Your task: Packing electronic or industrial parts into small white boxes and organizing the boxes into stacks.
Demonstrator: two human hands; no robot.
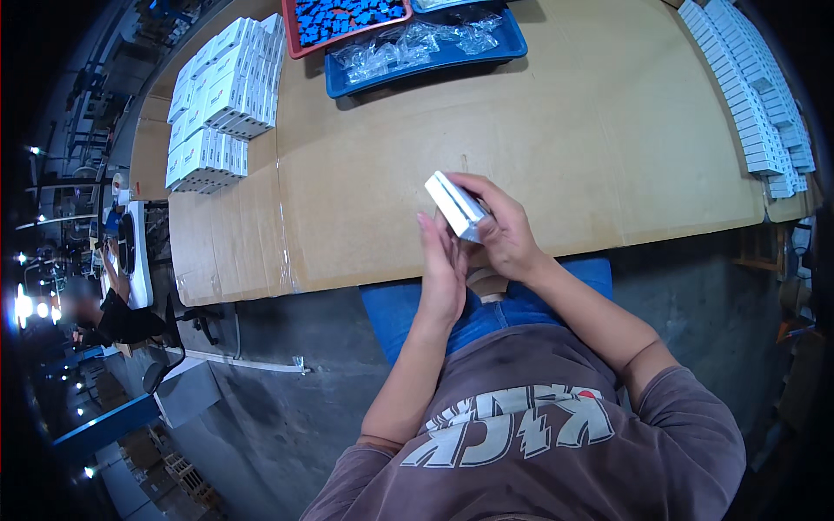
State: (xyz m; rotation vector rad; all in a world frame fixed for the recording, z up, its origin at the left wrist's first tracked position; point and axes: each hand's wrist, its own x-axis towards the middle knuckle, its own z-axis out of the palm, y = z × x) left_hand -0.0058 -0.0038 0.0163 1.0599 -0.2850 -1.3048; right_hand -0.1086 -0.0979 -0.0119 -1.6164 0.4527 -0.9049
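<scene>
Over the near edge of the table, a small white box (457, 205) is held tilted, a dark line running along its side. My right hand (511, 234) grips it from the right, its fingers wrapped over the far end and its thumb on the near end. My left hand (444, 271) is close against the box's lower left side, fingers stretched out and apart. Whether its fingertips press on the box is partly hidden behind it.
Stacked white boxes (228, 95) stand at the table's far left, and more white boxes (751, 104) line its right end. A blue tray (426, 75) of clear plastic bags and a red tray (304, 48) of blue pieces sit at the back. Another person (130, 317) sits far left.
</scene>
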